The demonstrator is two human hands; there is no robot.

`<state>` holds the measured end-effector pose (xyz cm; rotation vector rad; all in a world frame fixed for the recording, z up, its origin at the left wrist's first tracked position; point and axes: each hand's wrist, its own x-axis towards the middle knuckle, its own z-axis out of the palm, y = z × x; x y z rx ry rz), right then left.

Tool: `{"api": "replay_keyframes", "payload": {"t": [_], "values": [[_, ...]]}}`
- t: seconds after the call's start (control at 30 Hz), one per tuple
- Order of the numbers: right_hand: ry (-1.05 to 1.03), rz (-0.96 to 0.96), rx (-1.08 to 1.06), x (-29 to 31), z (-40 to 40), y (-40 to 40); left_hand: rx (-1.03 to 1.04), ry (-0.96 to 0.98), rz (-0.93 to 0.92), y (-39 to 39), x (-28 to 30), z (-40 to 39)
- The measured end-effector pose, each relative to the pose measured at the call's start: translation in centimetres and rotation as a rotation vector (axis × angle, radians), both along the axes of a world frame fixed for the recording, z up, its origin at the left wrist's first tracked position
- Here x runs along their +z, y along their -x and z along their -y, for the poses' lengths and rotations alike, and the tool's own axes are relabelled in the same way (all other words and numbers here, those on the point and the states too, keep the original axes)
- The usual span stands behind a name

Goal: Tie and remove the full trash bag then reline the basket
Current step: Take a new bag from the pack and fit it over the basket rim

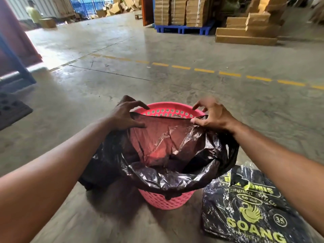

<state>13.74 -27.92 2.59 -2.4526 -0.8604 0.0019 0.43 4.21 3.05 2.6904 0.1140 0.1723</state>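
Glossy concrete floor (140,50) carries a dashed yellow line (203,70). Stacked cardboard boxes (178,11) on a blue pallet (182,29) stand at one o'clock.

— Where are our arms?

— Both bare forearms reach forward and converge toward the middle. Our left hand (125,114) is palm down, its fingers (140,103) spread and curled, thumb underneath.

— And the other?

— Our right hand (213,115) sits level with it, well apart, wrist bent slightly inward. Its thumb and a finger pinch together in a tight grip, while the remaining fingers (199,105) arch upward, loose and a little blurred.
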Motion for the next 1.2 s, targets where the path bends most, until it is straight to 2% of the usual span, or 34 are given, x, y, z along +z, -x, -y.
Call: {"api": "replay_keyframes", "payload": {"t": [0.13, 0.47, 0.57, 0.67, 0.8, 0.87, 0.9, 0.97, 1.03, 1.13, 1.2], "values": [[0.119, 0.081, 0.056, -0.7, -0.8, -0.6, 0.011, -0.074, 0.108, -1.4, -0.4, 0.4], [-0.318, 0.025, -0.158, -1.4, -2.4, -2.8, 0.171, 0.062, 0.231, -3.1, -0.4, -0.1], [-0.37, -0.009, -0.168, -1.6, -3.3, -3.8, 0.222, 0.151, 0.227, -4.0, -0.7, -1.0], [-0.386, -0.13, -0.165, -2.2, -4.1, -4.7, 0.258, 0.275, 0.153, -4.2, -1.7, -2.2], [-0.409, -0.358, -0.178, -3.2, -4.8, -6.5, 0.287, 0.723, 0.034, -4.2, -3.3, -2.4], [-0.332, -0.512, -0.149, -3.7, -4.3, -7.2, 0.317, 0.854, -0.08, -4.4, -3.9, -2.8], [-0.239, -0.565, -0.111, -3.9, -4.1, -7.6, 0.311, 0.875, -0.153, -4.3, -3.9, -3.0], [-0.143, -0.625, 0.029, -4.0, -3.6, -7.6, 0.302, 0.788, -0.272, -3.8, -4.2, -3.3], [-0.113, -0.674, 0.17, -4.6, -3.1, -7.7, 0.326, 0.691, -0.261, -3.4, -4.7, -3.1], [-0.176, -0.848, 0.151, -6.3, -1.8, -8.2, 0.366, 0.68, -0.218, -2.6, -5.1, -2.4], [-0.292, -0.937, 0.05, -6.3, -0.9, -6.0, 0.373, 0.601, -0.198, -2.5, -5.8, -3.1]]}}
